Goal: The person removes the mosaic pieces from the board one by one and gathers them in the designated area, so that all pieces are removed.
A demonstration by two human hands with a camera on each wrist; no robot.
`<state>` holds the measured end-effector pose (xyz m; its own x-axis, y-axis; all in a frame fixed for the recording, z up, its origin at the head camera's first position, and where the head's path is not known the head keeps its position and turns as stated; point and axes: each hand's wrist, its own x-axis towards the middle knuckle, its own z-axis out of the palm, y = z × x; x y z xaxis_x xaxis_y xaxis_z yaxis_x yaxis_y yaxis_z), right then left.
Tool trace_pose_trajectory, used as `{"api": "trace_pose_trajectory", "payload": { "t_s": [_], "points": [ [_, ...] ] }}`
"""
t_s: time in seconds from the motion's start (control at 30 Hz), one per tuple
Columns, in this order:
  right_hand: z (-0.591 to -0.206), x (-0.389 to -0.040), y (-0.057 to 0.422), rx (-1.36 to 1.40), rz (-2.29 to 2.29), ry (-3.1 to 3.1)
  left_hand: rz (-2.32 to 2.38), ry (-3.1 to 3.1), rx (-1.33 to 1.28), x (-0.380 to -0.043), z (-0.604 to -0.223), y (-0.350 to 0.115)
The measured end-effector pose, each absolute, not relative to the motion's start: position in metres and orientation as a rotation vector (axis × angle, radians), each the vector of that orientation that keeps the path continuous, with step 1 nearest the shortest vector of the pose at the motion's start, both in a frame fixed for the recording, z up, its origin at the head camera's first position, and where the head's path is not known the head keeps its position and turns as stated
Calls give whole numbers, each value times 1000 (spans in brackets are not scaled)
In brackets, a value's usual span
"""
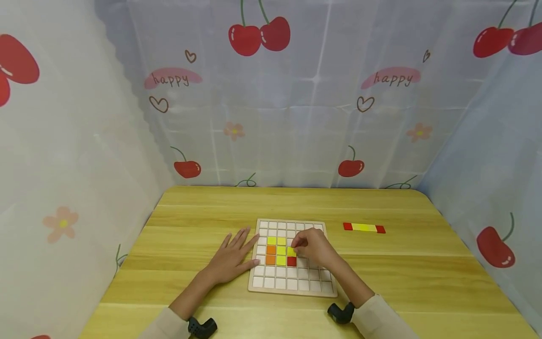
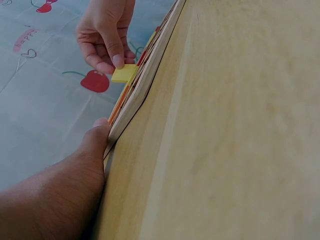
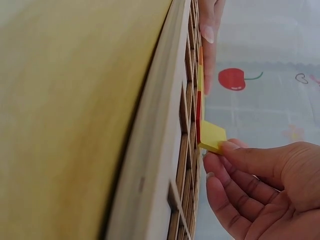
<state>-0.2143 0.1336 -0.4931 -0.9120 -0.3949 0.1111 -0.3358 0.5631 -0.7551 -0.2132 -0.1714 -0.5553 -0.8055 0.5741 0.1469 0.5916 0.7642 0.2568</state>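
Observation:
A wooden grid board [image 1: 292, 293] with square cells lies on the table. My right hand [image 1: 315, 247] pinches a yellow square tile [image 3: 212, 135] between thumb and fingers. That tile is tilted at the board, just behind a red tile [image 1: 291, 261]. To its left, yellow tiles [image 1: 281, 260] and two orange tiles [image 1: 270, 259] sit in neighbouring cells. My left hand [image 1: 230, 261] lies flat with spread fingers at the board's left side, its thumb and a fingertip touching the edge. In the left wrist view the yellow tile [image 2: 124, 74] sticks up from the board.
On the table [image 1: 203, 207], a short row of yellow tiles [image 1: 364, 227] with a red tile [image 1: 347, 226] at one end and another red one at the other lies right of the board. A cherry-print curtain [image 1: 271, 117] stands behind and at both sides.

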Motion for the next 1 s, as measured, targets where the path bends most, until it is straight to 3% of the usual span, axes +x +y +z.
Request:
{"api": "trace_pose_trajectory", "payload": {
  "t_s": [1.0],
  "points": [
    [-480,-218,151,-565,-1303,2759,-468,-2914,-962,-214,-555,-171]
  ]
}}
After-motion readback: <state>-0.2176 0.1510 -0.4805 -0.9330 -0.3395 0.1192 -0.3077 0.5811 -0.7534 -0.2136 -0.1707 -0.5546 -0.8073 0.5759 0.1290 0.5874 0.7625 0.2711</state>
